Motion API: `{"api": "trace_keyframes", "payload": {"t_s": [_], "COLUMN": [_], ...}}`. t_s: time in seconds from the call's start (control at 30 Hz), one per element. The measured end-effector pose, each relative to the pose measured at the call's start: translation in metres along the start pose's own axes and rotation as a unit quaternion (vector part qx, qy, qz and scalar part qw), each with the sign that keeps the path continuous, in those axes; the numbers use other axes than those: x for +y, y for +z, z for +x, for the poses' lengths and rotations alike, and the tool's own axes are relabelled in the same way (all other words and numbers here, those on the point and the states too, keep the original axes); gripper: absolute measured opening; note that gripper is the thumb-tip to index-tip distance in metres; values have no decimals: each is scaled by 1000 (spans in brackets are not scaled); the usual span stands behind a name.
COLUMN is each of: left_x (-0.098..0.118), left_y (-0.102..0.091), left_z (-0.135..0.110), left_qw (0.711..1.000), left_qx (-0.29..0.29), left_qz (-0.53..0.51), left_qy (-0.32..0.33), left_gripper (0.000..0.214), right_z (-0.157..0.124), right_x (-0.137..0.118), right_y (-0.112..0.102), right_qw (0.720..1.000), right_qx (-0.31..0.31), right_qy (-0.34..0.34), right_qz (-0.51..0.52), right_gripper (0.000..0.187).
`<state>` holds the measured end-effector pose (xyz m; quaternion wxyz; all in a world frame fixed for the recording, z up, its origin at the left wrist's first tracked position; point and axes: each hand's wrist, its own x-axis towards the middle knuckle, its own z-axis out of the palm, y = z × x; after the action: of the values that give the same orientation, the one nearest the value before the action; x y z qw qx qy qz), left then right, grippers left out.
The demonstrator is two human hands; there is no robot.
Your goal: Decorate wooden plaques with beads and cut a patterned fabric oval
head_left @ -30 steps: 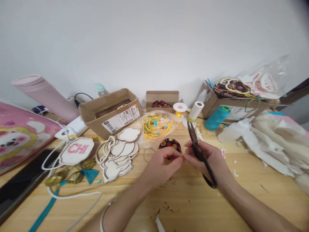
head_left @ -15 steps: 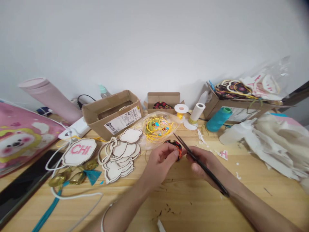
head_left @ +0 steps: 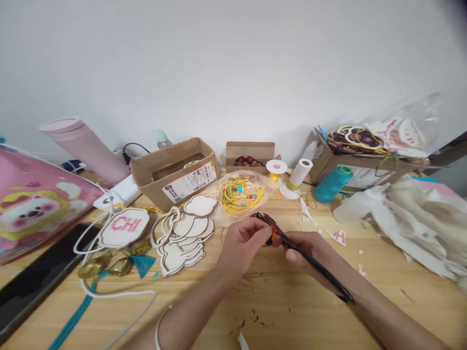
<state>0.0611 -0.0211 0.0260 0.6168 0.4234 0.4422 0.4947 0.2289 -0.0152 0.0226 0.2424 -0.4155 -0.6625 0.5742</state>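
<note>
The left forearm (head_left: 189, 318) and right forearm (head_left: 386, 313) are bare down to the left hand (head_left: 241, 250) and right hand (head_left: 306, 253) — no covering on either. A thin pale bangle (head_left: 157, 330) circles the left wrist — a plain, slim loop, its material too blurred to tell.

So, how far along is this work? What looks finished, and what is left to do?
Done: the wooden tag shows pink CHI lettering. In hand: the left hand pinches a small black patterned disc, and the right hand holds scissors at its edge. Left: the stacked wooden cut-outs look blank.
</note>
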Motion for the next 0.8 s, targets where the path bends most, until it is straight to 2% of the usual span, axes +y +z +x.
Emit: {"api": "trace_keyframes", "payload": {"t_s": [0.27,0.57,0.8], "left_x": [-2,-2,-2], "left_y": [-3,-1,-1], "left_z": [1,3,3], "left_qw": [999,1000,1000], "left_qx": [-32,-12,-7], "left_qz": [-17,-17,-16], "left_qy": [2,-11,-14], "left_gripper": [15,14,14], "right_z": [-1,1,1], "right_x": [0,3,1], "right_y": [-1,2,3], "right_qw": [1000,1000,1000], "right_qx": [-5,21,15], "right_qy": [-10,-2,-3], "right_qz": [16,5,0], "right_gripper": [56,52,54]}}
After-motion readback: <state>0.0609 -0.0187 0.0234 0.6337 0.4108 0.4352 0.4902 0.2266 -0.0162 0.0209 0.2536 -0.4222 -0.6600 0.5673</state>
